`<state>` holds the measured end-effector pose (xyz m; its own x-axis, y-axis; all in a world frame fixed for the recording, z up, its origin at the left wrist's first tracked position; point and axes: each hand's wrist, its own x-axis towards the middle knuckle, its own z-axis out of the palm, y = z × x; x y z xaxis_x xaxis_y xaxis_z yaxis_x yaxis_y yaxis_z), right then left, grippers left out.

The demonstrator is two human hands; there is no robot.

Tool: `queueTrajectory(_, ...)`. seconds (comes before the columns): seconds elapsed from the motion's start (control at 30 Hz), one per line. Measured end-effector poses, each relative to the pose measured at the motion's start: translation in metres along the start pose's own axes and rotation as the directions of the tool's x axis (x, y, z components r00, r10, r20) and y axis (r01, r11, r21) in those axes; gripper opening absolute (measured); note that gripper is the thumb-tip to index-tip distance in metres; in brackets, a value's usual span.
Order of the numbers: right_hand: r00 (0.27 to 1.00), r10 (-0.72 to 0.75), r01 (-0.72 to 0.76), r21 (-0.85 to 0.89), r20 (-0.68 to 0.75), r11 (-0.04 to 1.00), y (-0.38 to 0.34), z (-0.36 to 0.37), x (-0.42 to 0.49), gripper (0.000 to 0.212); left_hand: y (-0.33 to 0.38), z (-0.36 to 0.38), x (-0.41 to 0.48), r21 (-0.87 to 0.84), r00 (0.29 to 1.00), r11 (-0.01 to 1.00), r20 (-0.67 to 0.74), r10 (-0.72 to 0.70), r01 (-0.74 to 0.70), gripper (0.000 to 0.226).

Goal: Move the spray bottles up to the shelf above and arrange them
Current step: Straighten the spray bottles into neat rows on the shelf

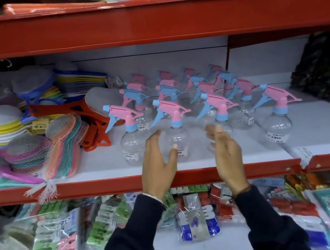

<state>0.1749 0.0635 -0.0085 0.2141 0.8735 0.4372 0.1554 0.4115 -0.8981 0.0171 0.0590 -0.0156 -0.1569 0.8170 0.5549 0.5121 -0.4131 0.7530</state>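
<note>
- In the head view, we see the spray bottles (181,110) standing upright in rows on the white shelf (106,166), the front row near its red front edge, one bottle (276,114) set apart toward the right.
- Our left hand (158,165) is raised with fingers spread and loose, thumb against the second front bottle (177,138), pinching nothing.
- Our right hand (225,150) hovers before the third front bottle (221,117), fingers loosely curled, gripping nothing.
- Netted scrubbers (63,142) and an orange strap (94,121) crowd the shelf's left end, near the leftmost bottle.
- Packets (195,217) fill the shelf below; a red beam (146,20) runs overhead.
</note>
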Motion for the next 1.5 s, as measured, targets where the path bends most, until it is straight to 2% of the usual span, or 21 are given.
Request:
queueTrajectory(0.07,0.991,-0.070,0.073,0.025,-0.110,0.997,0.006,-0.020,0.000,0.070,0.013,0.013,-0.012,-0.064,0.995,0.993,-0.038,0.096,-0.098,0.045)
queueTrajectory(0.13,0.983,-0.075,0.079,0.017,-0.165,0.997,0.012,-0.039,0.005,0.069,0.027,0.031,-0.017,-0.082,0.988,0.989,0.084,0.129,-0.122,0.046)
queueTrajectory(0.27,0.997,0.053,-0.056,-0.065,-0.054,0.996,0.016,-0.054,0.021,0.068,0.041,0.063,0.002,0.026,0.919,1.000,0.394,-0.002,-0.009,0.066)
queueTrajectory(0.37,0.994,0.105,-0.097,-0.161,0.042,0.982,0.018,-0.061,0.031,0.072,0.048,0.076,0.020,0.105,0.856,0.992,0.505,-0.112,0.068,0.077)
queueTrajectory(0.43,0.994,0.095,-0.081,-0.213,0.060,0.974,0.018,-0.064,0.035,0.070,0.047,0.080,0.023,0.110,0.844,0.990,0.519,-0.135,0.091,0.077)
queueTrajectory(0.63,0.994,0.060,-0.045,-0.158,0.092,0.986,0.019,-0.074,0.034,0.051,0.046,0.084,0.014,0.145,0.880,0.984,0.446,-0.160,0.106,0.076)
queueTrajectory(0.73,1.000,0.000,-0.001,-0.043,-0.024,0.999,0.022,-0.089,0.027,0.063,0.058,0.093,-0.003,0.065,0.982,0.998,0.185,-0.026,0.014,0.062)
queueTrajectory(0.8,0.984,-0.069,0.068,-0.015,-0.166,0.998,0.023,-0.108,0.022,0.058,0.069,0.103,-0.016,-0.013,0.989,0.991,0.066,0.131,-0.131,0.050)
queueTrajectory(0.87,0.948,-0.135,0.128,-0.044,-0.287,0.991,0.026,-0.127,0.020,0.054,0.080,0.119,-0.022,-0.024,0.963,0.977,0.165,0.215,-0.214,0.049)
queueTrajectory(0.93,0.932,-0.111,0.093,-0.069,-0.344,0.993,0.029,-0.143,0.025,0.058,0.090,0.141,-0.020,-0.010,0.909,0.978,0.368,0.196,-0.207,0.056)
queueTrajectory(1.0,0.950,-0.015,-0.013,-0.088,-0.312,0.996,0.031,-0.154,0.035,0.071,0.099,0.163,-0.008,-0.008,0.852,0.993,0.513,0.108,-0.121,0.064)
queueTrajectory(1.07,0.965,0.048,-0.089,-0.150,-0.258,0.985,0.031,-0.162,0.045,0.083,0.110,0.181,0.007,-0.026,0.814,1.000,0.581,0.012,0.003,0.068)
queueTrajectory(1.13,0.973,0.060,-0.103,-0.188,-0.223,0.977,0.031,-0.167,0.050,0.084,0.116,0.191,0.021,-0.052,0.771,0.990,0.633,-0.070,0.133,0.068)
queueTrajectory(1.2,0.978,0.055,-0.094,-0.190,-0.200,0.977,0.030,-0.171,0.053,0.078,0.116,0.197,0.028,-0.046,0.730,0.978,0.672,-0.120,0.203,0.069)
queueTrajectory(1.27,0.980,0.060,-0.095,-0.183,-0.188,0.979,0.031,-0.173,0.054,0.073,0.111,0.198,0.027,-0.040,0.720,0.977,0.682,-0.126,0.208,0.070)
queueTrajectory(1.5,0.991,0.120,-0.124,-0.091,-0.052,0.988,0.028,-0.165,0.062,0.062,0.097,0.174,0.014,-0.059,0.811,0.978,0.570,-0.132,0.201,0.071)
